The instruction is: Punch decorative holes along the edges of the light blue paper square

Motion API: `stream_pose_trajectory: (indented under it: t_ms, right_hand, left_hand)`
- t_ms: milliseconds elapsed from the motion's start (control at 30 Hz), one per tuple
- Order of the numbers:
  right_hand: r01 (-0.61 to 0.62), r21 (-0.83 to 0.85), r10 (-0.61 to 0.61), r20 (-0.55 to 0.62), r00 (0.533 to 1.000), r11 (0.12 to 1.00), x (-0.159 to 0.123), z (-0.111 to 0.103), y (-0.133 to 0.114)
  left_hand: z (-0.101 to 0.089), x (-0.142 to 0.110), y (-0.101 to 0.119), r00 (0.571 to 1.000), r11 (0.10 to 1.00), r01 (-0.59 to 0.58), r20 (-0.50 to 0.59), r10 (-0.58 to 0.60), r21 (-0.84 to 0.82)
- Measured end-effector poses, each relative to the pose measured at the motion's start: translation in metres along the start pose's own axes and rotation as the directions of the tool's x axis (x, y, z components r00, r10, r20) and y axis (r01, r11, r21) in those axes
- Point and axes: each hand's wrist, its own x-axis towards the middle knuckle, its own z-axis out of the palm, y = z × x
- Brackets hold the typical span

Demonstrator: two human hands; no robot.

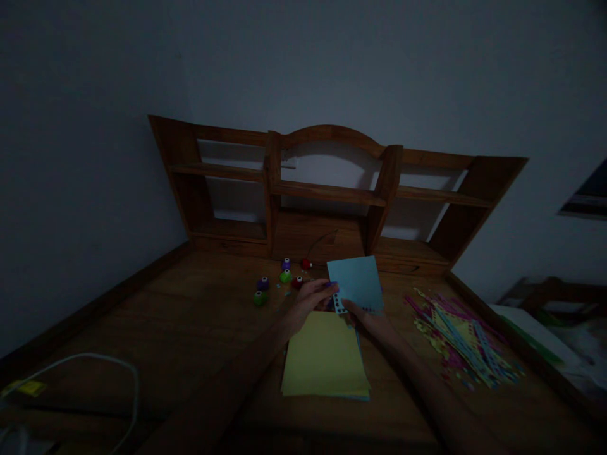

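Note:
A light blue paper sheet [358, 278] is held up over the desk, with rows of small punched holes along its left and lower edges. My right hand [372, 322] grips its lower edge, thumb on top. At its left edge my left hand [315, 296] is closed around a small purple craft punch [331, 285], mostly hidden by the fingers. Below both hands lies a stack of yellow paper [325, 357] with blue sheets showing underneath. Left of the hands stand several small craft punches, among them a green punch [260, 298], a purple punch [263, 284] and a red punch [297, 282].
Punched paper strips [455, 328] in pink, yellow and blue lie heaped at the right with loose cut-outs. A wooden shelf unit [327, 191] stands along the desk's back. A white cable [95, 356] curves over the front left, near a yellow item [31, 387].

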Motion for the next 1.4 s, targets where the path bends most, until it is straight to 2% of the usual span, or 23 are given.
stream_pose_trajectory:
  t_ms: [467, 700, 833, 1067, 1267, 1400]
  right_hand:
    - [-0.007, -0.031, 0.006, -0.004, 1.000, 0.999, 0.000, -0.001, 0.000]
    - [0.003, -0.010, -0.003, -0.036, 0.999, 1.000, 0.001, 0.001, 0.000]
    - [0.010, -0.002, -0.010, -0.018, 1.000, 1.000, 0.001, 0.001, 0.003]
    - [-0.012, -0.041, 0.011, -0.032, 0.999, 0.999, 0.000, 0.002, 0.001]
    - [-0.017, -0.030, 0.016, -0.049, 0.999, 0.999, -0.006, 0.004, -0.011]
    - [-0.025, -0.031, 0.024, -0.018, 1.000, 0.999, -0.004, 0.005, -0.006]
  left_hand:
    - [0.000, 0.001, -0.003, 0.999, 0.998, -0.051, -0.014, 0.051, 0.021]
    - [0.001, 0.000, -0.003, 1.000, 1.000, -0.011, -0.025, 0.011, 0.005]
    - [0.001, -0.002, -0.003, 1.000, 1.000, -0.004, -0.031, 0.004, 0.000]
    - [0.001, -0.004, 0.000, 0.997, 0.999, -0.007, -0.078, 0.010, 0.035]
    - [0.007, -0.005, 0.003, 0.992, 0.999, 0.020, -0.127, -0.023, -0.027]
    - [0.007, -0.003, 0.001, 0.988, 0.999, 0.021, -0.154, -0.027, -0.041]
